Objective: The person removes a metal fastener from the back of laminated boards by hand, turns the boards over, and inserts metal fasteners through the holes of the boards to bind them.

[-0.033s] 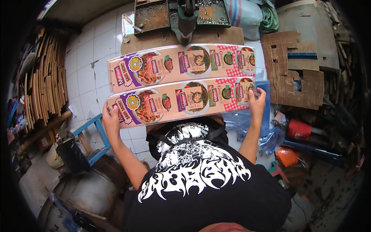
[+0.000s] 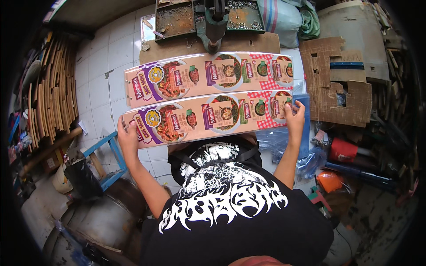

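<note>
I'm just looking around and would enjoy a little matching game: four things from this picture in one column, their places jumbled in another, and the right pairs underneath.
Things
1. Left hand
2. Right hand
3. Striped sack
4. Blue frame

Places
A. Just right of the dark green tray
B. At the left end of the nearer printed strip
C. To the person's left, beside a black bag
D. At the right end of the nearer printed strip

Pairs: 1-B, 2-D, 3-A, 4-C
</note>
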`<action>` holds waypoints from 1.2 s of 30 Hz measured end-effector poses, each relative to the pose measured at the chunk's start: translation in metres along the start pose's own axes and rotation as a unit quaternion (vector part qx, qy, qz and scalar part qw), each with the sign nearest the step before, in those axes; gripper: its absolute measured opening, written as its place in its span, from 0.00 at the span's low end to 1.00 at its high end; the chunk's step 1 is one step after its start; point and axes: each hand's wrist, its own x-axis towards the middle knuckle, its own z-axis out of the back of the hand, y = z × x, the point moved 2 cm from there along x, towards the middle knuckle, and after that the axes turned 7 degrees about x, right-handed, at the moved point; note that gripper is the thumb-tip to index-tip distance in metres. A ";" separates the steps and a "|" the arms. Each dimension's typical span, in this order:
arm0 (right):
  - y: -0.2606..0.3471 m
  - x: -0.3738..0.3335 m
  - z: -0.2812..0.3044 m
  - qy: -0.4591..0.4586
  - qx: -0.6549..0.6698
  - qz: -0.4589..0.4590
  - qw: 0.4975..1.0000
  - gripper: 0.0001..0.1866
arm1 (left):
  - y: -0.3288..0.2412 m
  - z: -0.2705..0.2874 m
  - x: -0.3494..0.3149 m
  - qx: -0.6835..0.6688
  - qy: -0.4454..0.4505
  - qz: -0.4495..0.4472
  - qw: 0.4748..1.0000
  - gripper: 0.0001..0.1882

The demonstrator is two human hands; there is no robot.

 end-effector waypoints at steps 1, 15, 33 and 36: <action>-0.002 0.003 0.000 0.020 -0.033 0.016 0.999 0.31 | -0.005 0.000 0.001 0.045 -0.029 -0.038 0.998 0.27; 0.032 0.040 -0.034 0.017 -0.037 0.051 0.998 0.31 | -0.035 -0.017 0.040 0.067 -0.043 -0.024 0.997 0.24; 0.024 0.044 -0.033 -0.020 0.003 0.061 0.998 0.25 | -0.064 -0.011 0.030 0.132 -0.019 -0.018 0.991 0.21; 0.021 0.045 -0.034 -0.010 0.033 0.074 0.997 0.25 | -0.046 -0.017 0.034 0.125 -0.049 -0.087 0.987 0.20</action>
